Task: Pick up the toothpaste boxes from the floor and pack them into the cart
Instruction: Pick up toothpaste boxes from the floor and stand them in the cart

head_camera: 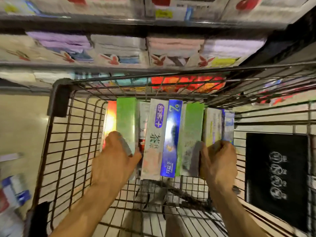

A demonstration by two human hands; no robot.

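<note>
Both grips are inside the wire cart (68, 151) and press a row of toothpaste boxes (154, 134) between them. The boxes stand on their long edges, side against side, and their far ends are at the far wall of the cart. From left to right the row has a red box (111, 117), a green box (126, 117), some white ones, a blue box (171, 134), a second green one (193, 125) and more pale ones at the right end.

The left grip (118, 156) is clamped on the near end of the left side of the row: its fingers curl over the top of the green box. The right grip (218, 158) is clamped on the near end of the right side, with curled fingers on the last pale boxes. I cannot tell if the row already rests on the bottom of the cart or is held a little above it.

A flat black pack (277, 177) with white print is by the right wall of the cart. On the floor (22, 125), left of the cart, lie some blurred boxes (15, 190) in blue, white and red. Behind the cart stands a shelf (119, 67) with packs of folded towels (174, 47).
</note>
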